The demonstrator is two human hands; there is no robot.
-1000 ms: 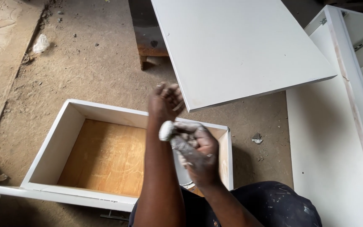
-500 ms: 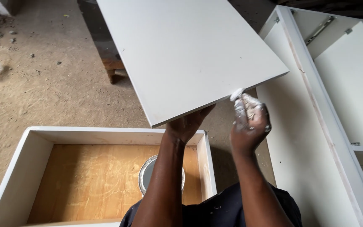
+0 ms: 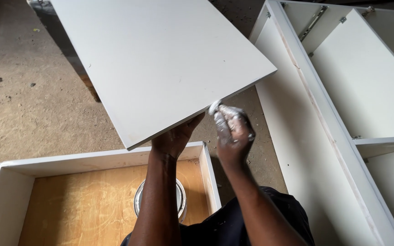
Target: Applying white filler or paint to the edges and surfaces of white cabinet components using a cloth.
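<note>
Drawer [image 3: 92, 160], cabinet [image 3: 297, 132] on dirt floor [image 3: 28, 114]

A dusty, sandy-brown dirt floor [image 3: 28, 105] fills the left of the frame, strewn with small stones. Along the right side lies a large white-painted cabinet carcass [image 3: 324, 136] with open compartments and metal drawer runners [image 3: 313, 23]. At the lower left sits a white drawer box with a plywood bottom [image 3: 78, 205]. Soft, even daylight falls over everything.

We've got one cam only, head-worn, looking steeply down and fwd from close above the white panel [image 3: 160, 64], open drawer box [image 3: 92, 200] below, cabinet frame [image 3: 324, 118] at right.
</note>
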